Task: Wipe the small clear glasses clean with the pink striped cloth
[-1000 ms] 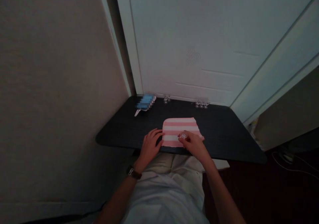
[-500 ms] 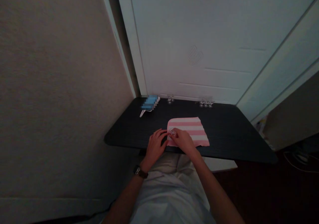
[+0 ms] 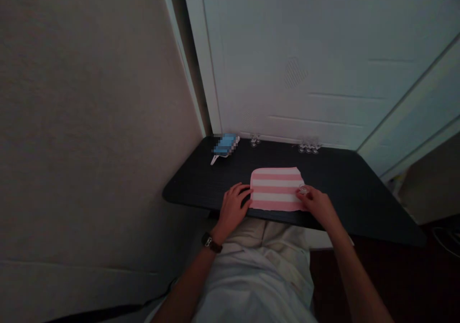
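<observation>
A pink-and-white striped cloth lies flat near the table's front edge. My left hand rests at its left edge with the fingers stretched and slightly apart, the tips touching the fabric. At the cloth's right edge, my right hand pinches a small clear round piece between thumb and fingers. The piece is see-through, and its exact kind is too small to make out.
The dark table stands against a white door. Toward the back are a blurred blue-and-white object, a few small clear pieces and several more clear pieces. A wall is on the left.
My right hand has moved right with the clear piece, from the cloth's left edge to its right edge. My left hand stays at the left edge. The view has shifted slightly.
</observation>
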Demonstrator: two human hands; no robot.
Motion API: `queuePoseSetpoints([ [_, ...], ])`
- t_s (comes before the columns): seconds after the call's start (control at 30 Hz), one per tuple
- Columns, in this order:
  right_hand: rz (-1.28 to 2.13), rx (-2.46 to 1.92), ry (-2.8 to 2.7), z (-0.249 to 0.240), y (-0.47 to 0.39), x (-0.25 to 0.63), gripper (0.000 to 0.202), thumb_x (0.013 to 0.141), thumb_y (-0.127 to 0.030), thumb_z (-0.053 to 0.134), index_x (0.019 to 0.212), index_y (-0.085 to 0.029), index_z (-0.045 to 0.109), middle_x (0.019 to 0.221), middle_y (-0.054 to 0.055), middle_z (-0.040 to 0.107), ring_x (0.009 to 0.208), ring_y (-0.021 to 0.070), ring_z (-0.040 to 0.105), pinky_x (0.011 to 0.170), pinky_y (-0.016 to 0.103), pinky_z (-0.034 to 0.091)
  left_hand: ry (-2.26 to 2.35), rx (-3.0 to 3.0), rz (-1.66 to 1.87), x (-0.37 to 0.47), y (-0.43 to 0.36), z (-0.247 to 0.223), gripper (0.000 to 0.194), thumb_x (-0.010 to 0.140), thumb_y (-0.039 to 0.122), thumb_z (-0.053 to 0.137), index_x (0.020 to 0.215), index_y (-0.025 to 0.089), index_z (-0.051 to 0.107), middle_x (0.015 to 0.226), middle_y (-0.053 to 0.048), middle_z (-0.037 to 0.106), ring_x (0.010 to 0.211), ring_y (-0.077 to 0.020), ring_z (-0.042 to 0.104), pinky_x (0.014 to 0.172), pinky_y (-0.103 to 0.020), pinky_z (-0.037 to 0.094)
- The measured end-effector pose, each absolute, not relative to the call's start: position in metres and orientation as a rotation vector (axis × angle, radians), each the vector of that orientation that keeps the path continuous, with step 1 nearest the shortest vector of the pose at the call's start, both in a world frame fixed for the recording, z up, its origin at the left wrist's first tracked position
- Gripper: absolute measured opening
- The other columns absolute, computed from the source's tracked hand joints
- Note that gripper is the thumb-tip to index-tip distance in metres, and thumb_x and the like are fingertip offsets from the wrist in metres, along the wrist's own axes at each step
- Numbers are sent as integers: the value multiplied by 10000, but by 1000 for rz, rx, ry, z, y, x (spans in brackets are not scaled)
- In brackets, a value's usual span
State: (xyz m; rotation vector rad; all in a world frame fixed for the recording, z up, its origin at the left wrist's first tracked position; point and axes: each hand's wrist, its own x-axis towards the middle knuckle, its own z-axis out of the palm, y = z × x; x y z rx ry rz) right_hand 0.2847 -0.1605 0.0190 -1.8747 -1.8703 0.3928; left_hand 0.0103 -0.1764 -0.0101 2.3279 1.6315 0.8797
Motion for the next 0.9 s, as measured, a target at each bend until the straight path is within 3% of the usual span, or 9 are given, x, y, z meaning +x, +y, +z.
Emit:
queuePoseSetpoints([
  [0.2,430,-1964,-1826,8,-161,290,279,848,-375,502,1031,-206,627,846,115,702,742,227,636,618,287,394,1637,2335,844,11,-176,-11,321,862,234,527,1177,280,569,1282,-19,547,1264,-229,385,1000,-420,348],
  [0.33,411,-1997,-1848,10,-162,281,289,846,-397,489,1028,-223,632,789,90,693,697,219,618,611,282,380,1637,2329,840,11,-176,-10,319,864,245,524,1176,290,576,1266,-31,555,1253,-235,401,985,-428,364],
  [0.67,655,-1549,-1993,36,-167,204,156,835,-311,542,911,-220,644,808,39,695,726,177,606,642,237,364,1642,2378,784,12,-173,-10,299,883,300,500,1174,284,570,1275,-24,556,1257,-233,403,994,-430,360],
  [0.9,692,-1577,-1995,28,-156,178,229,865,-346,509,1018,-231,634,906,56,702,813,191,613,689,248,370,1616,2384,831,10,-169,-15,314,869,295,522,1180,255,549,1260,-32,571,1240,-230,426,987,-423,371],
])
